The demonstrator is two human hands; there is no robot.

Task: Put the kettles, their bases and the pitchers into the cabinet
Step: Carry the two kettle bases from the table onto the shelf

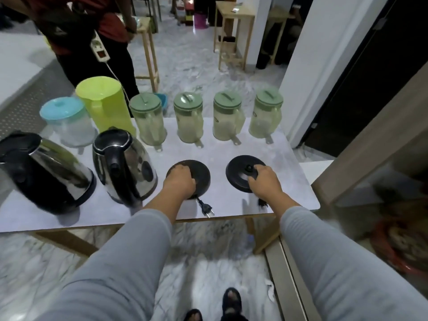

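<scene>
Left hand [179, 180] gripped the left base [188, 176], right hand [264, 179] the right base [244, 172]; two kettles [126, 165] stood at nine o'clock, pitchers [187, 117] at twelve (lids on).

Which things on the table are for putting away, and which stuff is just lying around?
For the job: two steel kettles; two black kettle bases, under the left hand and right hand; four green-lidded pitchers; yellow-green pitcher; blue-lidded pitcher.

Just lying about: white power strip, wooden stools, pink bucket.
</scene>
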